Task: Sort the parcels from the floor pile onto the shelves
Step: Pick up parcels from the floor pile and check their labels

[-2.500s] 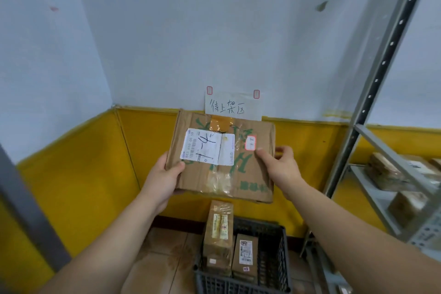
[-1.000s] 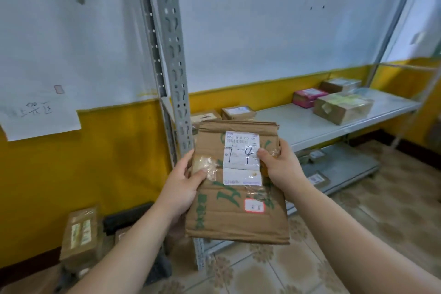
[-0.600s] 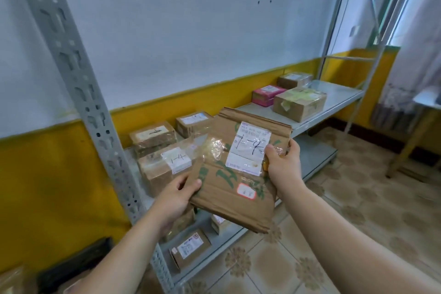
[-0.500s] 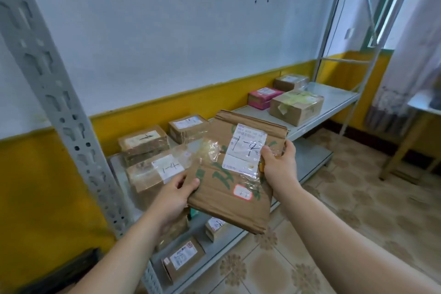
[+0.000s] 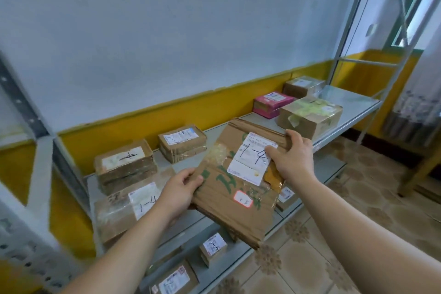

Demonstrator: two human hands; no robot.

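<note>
A person's left hand [image 5: 179, 188] and right hand [image 5: 291, 158] grip opposite edges of a flat cardboard parcel [image 5: 235, 188]. It is held tilted above the grey shelf [image 5: 353, 105], near several boxes.

Creased matt cardboard parcel [image 5: 235, 188] with glossy tape; smooth grey metal shelf [image 5: 353, 105].

Head-worn view — forward and down, close over shelf [image 5: 353, 105].

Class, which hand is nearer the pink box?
Right. The right hand grips the parcel at its far corner, near the pink box; the left hand grips its near-left edge, farther off.
</note>
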